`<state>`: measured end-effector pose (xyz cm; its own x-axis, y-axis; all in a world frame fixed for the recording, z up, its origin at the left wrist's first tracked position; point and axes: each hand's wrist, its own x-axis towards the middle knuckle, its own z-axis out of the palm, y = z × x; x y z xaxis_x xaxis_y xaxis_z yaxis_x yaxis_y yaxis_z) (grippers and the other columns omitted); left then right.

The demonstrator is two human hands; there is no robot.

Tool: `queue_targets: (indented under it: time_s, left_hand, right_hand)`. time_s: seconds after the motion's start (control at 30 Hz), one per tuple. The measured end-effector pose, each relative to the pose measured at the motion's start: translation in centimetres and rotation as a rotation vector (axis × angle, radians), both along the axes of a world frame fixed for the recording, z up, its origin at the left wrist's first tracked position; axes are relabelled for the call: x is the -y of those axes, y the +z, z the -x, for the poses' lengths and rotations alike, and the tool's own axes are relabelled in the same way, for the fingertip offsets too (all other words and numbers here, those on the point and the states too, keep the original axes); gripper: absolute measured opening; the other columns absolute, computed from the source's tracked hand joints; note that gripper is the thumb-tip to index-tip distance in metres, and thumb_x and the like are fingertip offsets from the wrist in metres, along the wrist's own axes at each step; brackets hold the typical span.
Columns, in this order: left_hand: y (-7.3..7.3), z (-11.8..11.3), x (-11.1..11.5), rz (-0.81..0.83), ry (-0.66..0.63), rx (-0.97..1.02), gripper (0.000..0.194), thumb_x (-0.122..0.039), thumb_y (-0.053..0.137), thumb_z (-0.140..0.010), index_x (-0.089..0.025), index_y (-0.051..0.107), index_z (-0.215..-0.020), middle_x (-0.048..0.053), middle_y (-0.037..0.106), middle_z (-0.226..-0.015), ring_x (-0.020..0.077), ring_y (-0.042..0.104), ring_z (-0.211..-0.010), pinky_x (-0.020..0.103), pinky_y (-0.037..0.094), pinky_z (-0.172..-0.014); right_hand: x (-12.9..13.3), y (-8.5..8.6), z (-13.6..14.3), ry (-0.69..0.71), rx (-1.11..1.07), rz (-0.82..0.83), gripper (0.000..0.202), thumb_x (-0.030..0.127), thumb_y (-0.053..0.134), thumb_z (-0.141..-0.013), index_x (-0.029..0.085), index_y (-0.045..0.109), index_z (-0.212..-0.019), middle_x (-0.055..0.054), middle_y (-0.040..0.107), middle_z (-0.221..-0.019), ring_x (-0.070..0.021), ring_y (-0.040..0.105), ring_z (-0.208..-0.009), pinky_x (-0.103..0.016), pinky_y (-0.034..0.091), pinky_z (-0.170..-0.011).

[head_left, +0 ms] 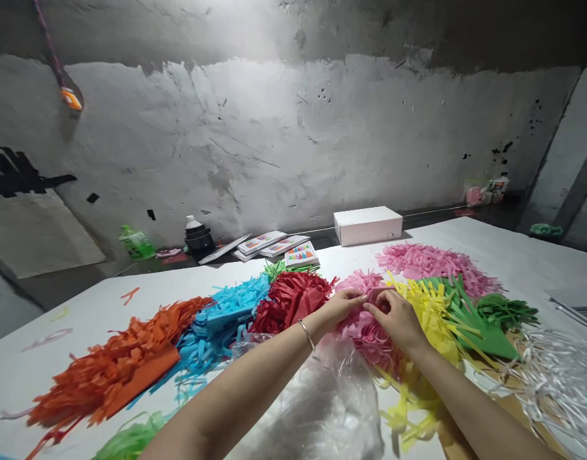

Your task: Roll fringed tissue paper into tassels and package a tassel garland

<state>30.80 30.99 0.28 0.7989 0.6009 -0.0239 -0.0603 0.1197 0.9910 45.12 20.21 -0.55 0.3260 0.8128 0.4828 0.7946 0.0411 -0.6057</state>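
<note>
At the middle of the table my left hand (344, 306) and my right hand (399, 319) meet over a pink tissue-paper tassel (370, 335). Fingertips of both hands pinch the flat top edge of the pink paper, and its cut fringe hangs below. A metal bangle (306, 335) circles my left wrist. Beside my left hand lies a dark red tassel pile (293, 299); yellow tassels (430, 313) lie just right of my right hand. Under my forearms is a clear plastic bag (317, 396) with pale contents I cannot make out.
Blue tassels (226, 316) and orange tassels (125, 358) lie left; green tassels (485, 319), more pink tassels (437, 265) and white ribbon strands (562, 377) lie right. A white box (367, 227), printed cards (300, 253) and a green bottle (136, 243) stand along the wall.
</note>
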Motion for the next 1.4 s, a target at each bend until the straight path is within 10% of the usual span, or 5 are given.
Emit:
queue_targets:
  time_s: [0.4,1.4]
  left_hand:
    - [-0.5,-0.5,-0.1,-0.011,0.011,0.019,0.051,-0.053,0.09,-0.06,-0.012,0.074,-0.084,0.003,0.066,-0.076,0.0132,0.057,-0.068,0.025,0.041,-0.066]
    - [0.1,-0.1,0.4,-0.222,0.014,-0.092,0.06,-0.069,0.077,-0.066,-0.013,0.069,-0.085,-0.001,0.056,-0.069,0.0103,0.046,-0.059,0.023,0.032,-0.055]
  right_hand:
    - [-0.4,-0.4,0.0,-0.007,-0.031,0.081,0.024,0.036,0.061,-0.097,0.016,0.064,-0.111,-0.005,0.067,-0.109,-0.0175,0.066,-0.093,-0.038,0.056,-0.083]
    - [-0.1,-1.2,-1.2,0.074,-0.118,0.116,0.026,0.038,0.06,-0.098,0.016,0.064,-0.11,-0.004,0.067,-0.104,-0.016,0.067,-0.086,-0.034,0.057,-0.076]
